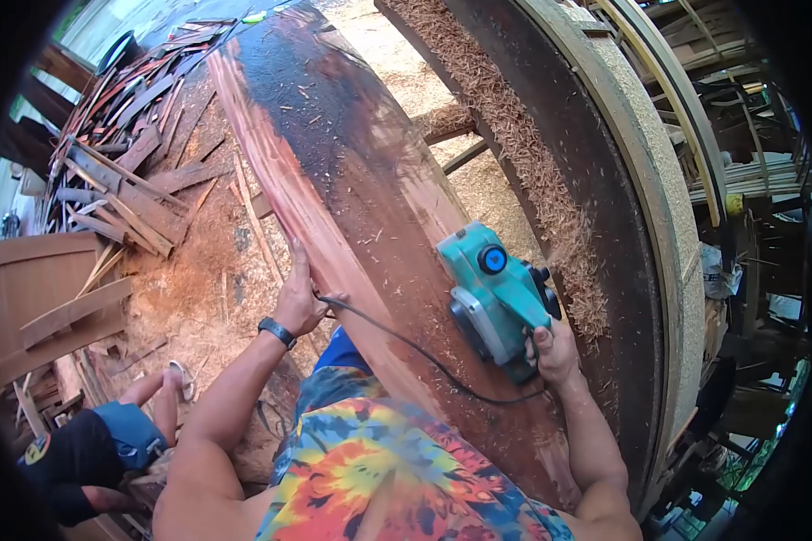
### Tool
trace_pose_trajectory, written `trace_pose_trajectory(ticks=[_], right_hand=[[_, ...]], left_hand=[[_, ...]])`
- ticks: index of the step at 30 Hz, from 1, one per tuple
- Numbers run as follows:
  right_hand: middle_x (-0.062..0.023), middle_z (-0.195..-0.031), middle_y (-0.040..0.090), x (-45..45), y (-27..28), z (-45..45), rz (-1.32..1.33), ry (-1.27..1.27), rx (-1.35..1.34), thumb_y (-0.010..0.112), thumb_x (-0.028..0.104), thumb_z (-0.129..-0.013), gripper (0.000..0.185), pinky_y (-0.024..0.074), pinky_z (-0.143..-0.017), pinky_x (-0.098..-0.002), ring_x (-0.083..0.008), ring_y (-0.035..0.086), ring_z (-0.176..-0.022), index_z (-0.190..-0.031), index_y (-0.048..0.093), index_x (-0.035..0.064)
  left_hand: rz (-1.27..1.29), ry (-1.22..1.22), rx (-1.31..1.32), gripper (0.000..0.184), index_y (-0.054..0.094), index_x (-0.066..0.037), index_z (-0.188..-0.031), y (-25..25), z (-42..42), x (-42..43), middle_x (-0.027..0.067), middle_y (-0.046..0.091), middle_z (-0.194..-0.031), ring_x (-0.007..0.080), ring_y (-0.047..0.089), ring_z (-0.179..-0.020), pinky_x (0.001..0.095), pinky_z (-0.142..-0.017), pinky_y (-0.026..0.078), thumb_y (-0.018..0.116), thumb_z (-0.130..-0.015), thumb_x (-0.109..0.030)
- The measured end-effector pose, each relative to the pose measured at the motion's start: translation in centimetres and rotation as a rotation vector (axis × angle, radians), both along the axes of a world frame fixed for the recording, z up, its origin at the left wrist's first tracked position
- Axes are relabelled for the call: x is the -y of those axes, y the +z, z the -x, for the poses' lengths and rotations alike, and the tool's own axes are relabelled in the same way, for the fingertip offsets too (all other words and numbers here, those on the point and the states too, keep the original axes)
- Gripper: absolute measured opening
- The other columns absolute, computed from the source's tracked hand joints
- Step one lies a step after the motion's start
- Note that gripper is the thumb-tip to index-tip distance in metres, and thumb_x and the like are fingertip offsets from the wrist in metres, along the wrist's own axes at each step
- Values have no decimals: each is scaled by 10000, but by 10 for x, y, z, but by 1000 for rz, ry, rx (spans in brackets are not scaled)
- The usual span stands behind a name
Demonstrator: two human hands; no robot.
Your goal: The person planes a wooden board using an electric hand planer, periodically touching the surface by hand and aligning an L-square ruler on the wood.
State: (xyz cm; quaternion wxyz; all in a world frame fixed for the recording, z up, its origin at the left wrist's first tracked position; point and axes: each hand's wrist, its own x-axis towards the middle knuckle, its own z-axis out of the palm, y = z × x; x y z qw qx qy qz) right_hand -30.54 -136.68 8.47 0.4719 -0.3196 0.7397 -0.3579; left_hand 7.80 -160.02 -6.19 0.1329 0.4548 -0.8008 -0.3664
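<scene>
My right hand (558,353) is wrapped round the rear handle of a teal electric planer (496,288) with a blue knob. The planer rests on a long, thick wooden plank (361,216), reddish brown with a dark far part and a paler planed edge. A black power cord (406,341) loops from the planer's rear across the plank to my left hand (302,302). That hand is closed about the cord beside the plank's left edge, one finger pointing along the edge; its fingertips are partly hidden.
A dark beam (595,171) runs along the right, with curled wood shavings (523,126) heaped against it. Scrap strips (126,171) are piled at upper left, over a sawdust-covered floor (189,298). Another person (108,442) is low at left, near a wooden panel (41,270).
</scene>
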Motion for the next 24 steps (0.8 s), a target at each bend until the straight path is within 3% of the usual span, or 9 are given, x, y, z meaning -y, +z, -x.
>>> trace_pose_trajectory(ticks=[7, 9, 10, 13, 14, 17, 18, 20, 24], right_hand=[[7, -565, 496, 203, -8, -25, 74, 83, -65, 534, 626, -989, 632, 389, -512, -284, -82, 474, -531, -748, 611, 47], [-13, -532, 514, 264, -11, -35, 131, 113, -156, 523, 659, -976, 663, 395, -427, -259, -88, 503, -442, -779, 598, 30], [-18, -528, 516, 295, -14, -39, 166, 117, -172, 529, 661, -972, 670, 398, -422, -267, -91, 503, -436, -755, 596, 31], [-22, -531, 520, 388, -15, -54, 163, 82, -178, 554, 669, -955, 685, 410, -408, -283, -102, 501, -420, -721, 591, 26], [-22, -538, 524, 424, -24, -55, 179, 81, -173, 560, 675, -948, 688, 417, -412, -281, -105, 507, -425, -731, 594, 24], [-23, -547, 529, 515, -47, -57, 233, 73, -128, 564, 684, -940, 692, 424, -417, -280, -106, 513, -432, -745, 598, 21], [-23, -547, 530, 540, -54, -59, 258, 74, -101, 563, 685, -940, 692, 425, -418, -280, -106, 514, -433, -748, 599, 21], [-23, -549, 531, 571, -66, -57, 305, 75, -47, 562, 688, -939, 694, 426, -419, -280, -106, 516, -436, -753, 600, 21], [-23, -552, 532, 545, -66, -53, 340, 81, -11, 558, 692, -938, 696, 428, -421, -280, -105, 518, -440, -762, 602, 21]], left_hand=[[16, 21, 25, 1371, -88, 4, -1590, 2, 1, -2, 388, 314, -1533, 473, 512, -1318, 459, -1051, 481, 891, -728, -420], [73, 3, -1, 1363, -81, -4, -1594, 1, 0, 0, 388, 317, -1530, 468, 525, -1306, 461, -1047, 484, 896, -728, -397], [60, -16, -35, 1371, -83, 56, -1572, -6, -2, 1, 429, 164, -1564, 532, 458, -1336, 485, -983, 524, 874, -734, -454], [-52, 21, -95, 1351, -84, 0, -1593, -3, -1, 0, 402, 334, -1513, 468, 531, -1299, 459, -1049, 484, 905, -734, -331], [-78, 21, -51, 1326, -79, -3, -1594, -6, -4, -2, 407, 390, -1471, 482, 542, -1280, 453, -1022, 501, 892, -753, -332], [56, -17, -14, 1275, -48, -14, -1603, 7, -2, 3, 402, 445, -1431, 473, 558, -1264, 443, -1003, 509, 874, -780, -328], [32, -24, 10, 1248, -36, -5, -1601, 3, -3, 3, 393, 380, -1476, 489, 565, -1238, 455, -955, 527, 857, -792, -327], [-24, -58, 66, 1195, -13, 14, -1597, -4, -16, 5, 377, 250, -1565, 521, 580, -1187, 478, -860, 562, 825, -815, -325], [64, -86, 45, 919, 131, -31, -1609, 9, -40, 18, 268, 304, -1597, 457, 584, -1227, 434, -916, 544, 710, -906, -156]])
